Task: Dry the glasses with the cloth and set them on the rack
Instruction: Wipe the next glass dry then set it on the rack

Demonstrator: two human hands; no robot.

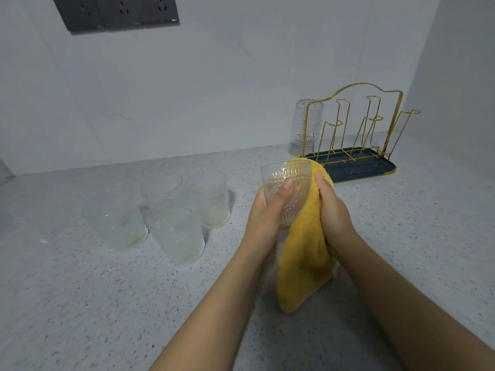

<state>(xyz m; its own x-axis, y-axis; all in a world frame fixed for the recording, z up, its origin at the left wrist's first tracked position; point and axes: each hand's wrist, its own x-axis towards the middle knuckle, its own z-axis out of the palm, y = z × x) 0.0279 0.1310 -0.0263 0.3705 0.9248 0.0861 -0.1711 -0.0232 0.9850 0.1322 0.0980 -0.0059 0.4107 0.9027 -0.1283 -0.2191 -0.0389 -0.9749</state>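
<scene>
My left hand (pixel 267 212) grips a clear embossed glass (pixel 292 180) above the counter, thumb across its side. My right hand (pixel 334 207) holds a yellow cloth (pixel 302 258) against the glass's right side, and the cloth hangs down below both hands. Several more clear glasses (pixel 171 210) stand upright in a group on the counter to the left. At the back right is a gold wire rack (pixel 356 129) on a dark blue tray (pixel 375 170). One glass (pixel 305 124) sits upside down on the rack's far left peg.
The speckled grey counter (pixel 80 303) runs to a pale wall behind and a side wall at the right, beside the rack. A dark socket panel (pixel 117 12) is mounted high on the back wall.
</scene>
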